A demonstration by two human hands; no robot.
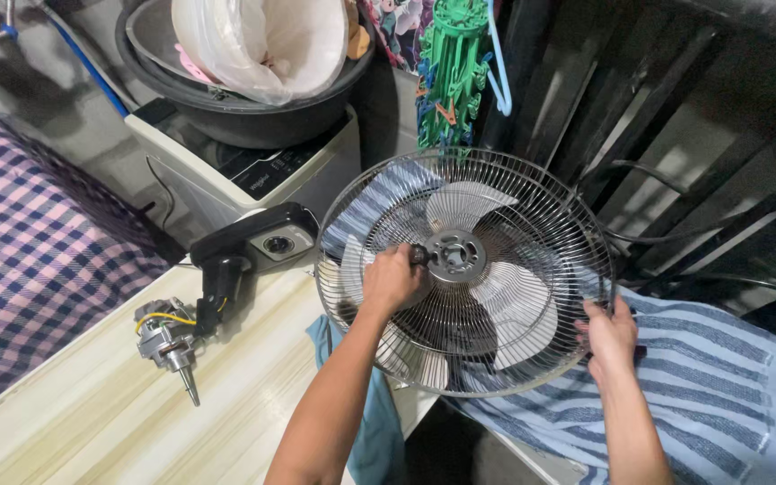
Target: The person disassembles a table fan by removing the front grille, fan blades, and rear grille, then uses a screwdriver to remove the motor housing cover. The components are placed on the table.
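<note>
From the head view, the fan guard [464, 269] is held tilted over the table edge [253, 377] — its rim pinched by the right hand [611, 337], a dark tool at the hub clenched in the left hand [392, 280]. A slip of the tool could let the guard tip — only one rim point is gripped.

Fan motor [172, 346] left — pale tabletop [253, 395] between open

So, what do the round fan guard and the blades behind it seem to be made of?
Fan guard: probably metal wire with a shiny chrome-like finish, since its thin spokes glint. Blades: likely translucent plastic, pale grey and smooth; the striped cloth shows faintly through them.
</note>
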